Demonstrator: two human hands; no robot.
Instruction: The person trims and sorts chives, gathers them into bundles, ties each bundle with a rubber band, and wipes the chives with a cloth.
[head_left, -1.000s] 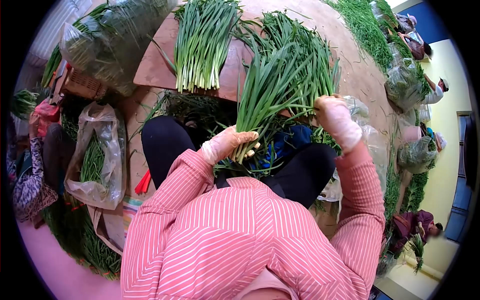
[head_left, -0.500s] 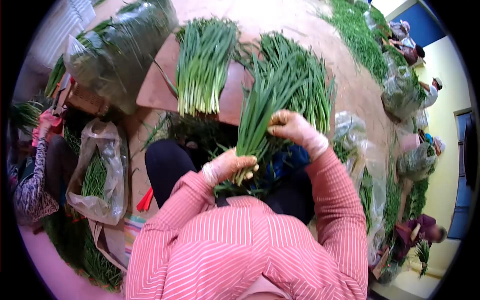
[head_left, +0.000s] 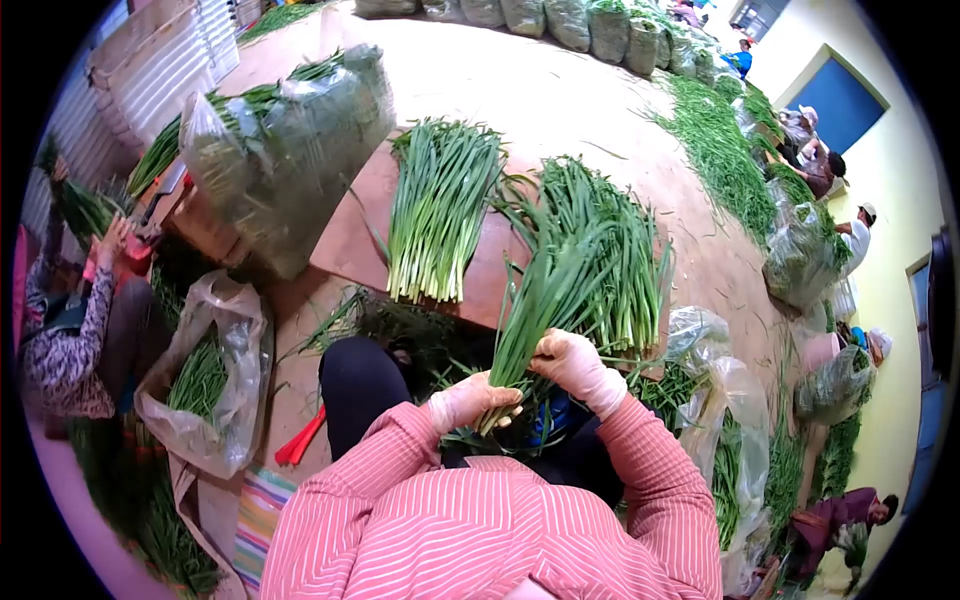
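Observation:
A bunch of garlic chives (head_left: 530, 335), long flat green leaves with pale cut ends, slants upward in front of my body. My gloved left hand (head_left: 470, 402) is closed around its lower end, and the pale tips stick out below the fingers. On the bunch's right side, my gloved right hand (head_left: 578, 370) pinches at the leaves; exactly which ones is hidden. A neat pile of garlic chives (head_left: 440, 215) lies on the low brown board (head_left: 350, 235), pale ends toward me. A looser heap of garlic chives (head_left: 625, 260) covers the board's right side, partly behind the held bunch.
An open plastic bag (head_left: 240, 420) with greens stands at left, near a red strip-like object (head_left: 300, 437). A large stuffed bag (head_left: 290, 150) sits beyond it. A co-worker (head_left: 80, 340) handles greens at far left. More plastic bags (head_left: 745, 400) and people line the right.
The view has tilted up, so the board and hands sit lower and filled bags show at the back. The left hand still grips the bunch; the right hand stays close against it.

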